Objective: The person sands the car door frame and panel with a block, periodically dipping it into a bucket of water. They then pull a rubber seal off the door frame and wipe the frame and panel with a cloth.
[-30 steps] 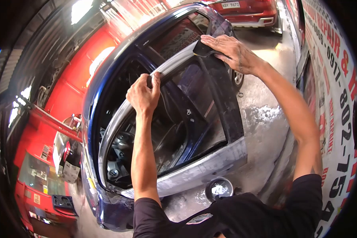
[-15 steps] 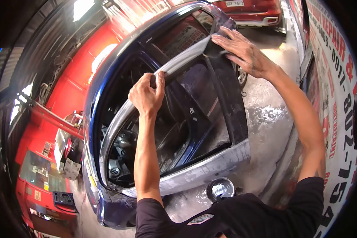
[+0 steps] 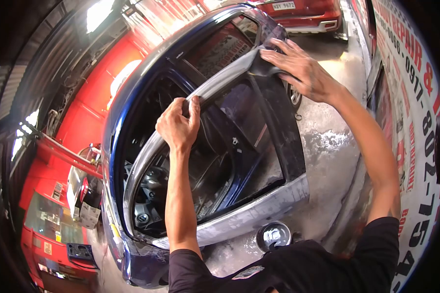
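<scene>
A car door with a grey, patchy window frame (image 3: 220, 83) stands open in front of me, beside the dark blue car (image 3: 113, 141). My left hand (image 3: 177, 124) is closed around the upper frame, its thumb on the near side. At the frame's top rear corner, my right hand (image 3: 305, 71) lies with fingers extended over a dark, flexible sheet of what looks like sandpaper (image 3: 268, 67). The thumb is below, against the sheet. Beneath the door's grey lower edge, a round bowl (image 3: 289, 238) of liquid sits on the floor.
Behind the blue car is a red vehicle (image 3: 303, 22). A lettered banner (image 3: 418, 141) runs along the right side. Wet patches mark the concrete floor (image 3: 327, 141). On the left are another red vehicle (image 3: 41, 239) and a dark panel (image 3: 80, 252).
My right hand has shifted slightly down along the corner, and the dark sheet under it has changed shape. My left hand keeps its hold on the frame. The view has shifted slightly.
</scene>
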`<action>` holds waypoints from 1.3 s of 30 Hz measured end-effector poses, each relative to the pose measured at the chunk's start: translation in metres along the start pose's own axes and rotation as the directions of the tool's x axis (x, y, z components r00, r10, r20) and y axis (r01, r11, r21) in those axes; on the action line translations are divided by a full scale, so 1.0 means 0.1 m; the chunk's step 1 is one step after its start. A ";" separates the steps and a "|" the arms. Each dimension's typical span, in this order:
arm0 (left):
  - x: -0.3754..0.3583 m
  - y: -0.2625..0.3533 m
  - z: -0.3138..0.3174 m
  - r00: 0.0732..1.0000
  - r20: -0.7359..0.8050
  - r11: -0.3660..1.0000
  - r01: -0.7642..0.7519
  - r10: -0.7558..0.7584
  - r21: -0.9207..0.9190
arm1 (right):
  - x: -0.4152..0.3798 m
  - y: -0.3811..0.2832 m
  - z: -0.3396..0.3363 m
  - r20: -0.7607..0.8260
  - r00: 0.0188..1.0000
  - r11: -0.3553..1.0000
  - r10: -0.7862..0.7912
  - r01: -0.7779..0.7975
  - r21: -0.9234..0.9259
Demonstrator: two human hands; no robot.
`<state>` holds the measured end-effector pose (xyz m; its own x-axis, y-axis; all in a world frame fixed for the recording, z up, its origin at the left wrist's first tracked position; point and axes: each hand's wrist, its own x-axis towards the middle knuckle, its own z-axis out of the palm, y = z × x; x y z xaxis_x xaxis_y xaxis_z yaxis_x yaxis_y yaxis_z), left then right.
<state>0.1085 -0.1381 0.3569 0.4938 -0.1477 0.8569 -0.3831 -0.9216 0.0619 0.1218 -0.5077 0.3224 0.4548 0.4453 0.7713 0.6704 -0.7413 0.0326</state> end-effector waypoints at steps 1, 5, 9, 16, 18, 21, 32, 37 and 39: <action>-0.01 -0.01 -0.01 1.000 -0.004 1.000 0.011 -0.011 -0.001 | 0.02 -0.02 0.02 0.007 1.000 1.000 -0.009 0.009 -0.001; -0.02 -0.01 0.02 0.999 0.040 1.000 0.007 -0.007 0.010 | 0.15 -0.05 0.15 -0.078 0.997 1.000 0.003 -0.002 0.005; 0.00 -0.06 0.01 0.999 0.035 1.000 0.017 -0.017 0.009 | -0.01 -0.04 0.08 -0.061 0.998 0.999 0.014 -0.016 -0.042; 0.00 -0.05 0.00 0.999 0.032 1.000 0.006 -0.005 -0.005 | 0.02 -0.09 0.02 -0.078 0.997 0.997 0.011 -0.017 -0.076; 0.00 -0.05 0.00 1.000 0.012 1.000 0.004 -0.004 0.016 | -0.06 -0.08 0.09 -0.076 0.997 0.995 0.007 -0.014 -0.096; 0.01 -0.06 0.04 0.999 0.027 0.999 -0.018 0.017 0.041 | 0.16 -0.12 0.24 -0.123 0.992 0.994 0.026 -0.039 -0.102; 0.06 0.28 0.34 0.959 0.138 0.931 -0.274 0.247 0.241 | -1.57 -0.31 1.42 0.108 0.528 0.115 0.842 -0.372 0.921; 0.39 1.24 0.98 0.862 0.096 0.856 -0.506 0.498 0.104 | -1.55 -1.08 1.26 0.153 0.471 -0.035 0.869 -0.250 0.968; 0.29 1.56 1.25 0.807 0.036 0.798 -0.589 0.590 0.122 | -1.70 -0.91 1.55 0.215 0.405 -0.127 0.889 -0.233 0.964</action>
<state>0.1603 -0.3312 0.3277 0.2006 -0.6759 0.7092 -0.5013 -0.6928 -0.5184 0.0736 -0.4382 0.0897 0.9061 -0.3703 0.2046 0.3739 0.4748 -0.7967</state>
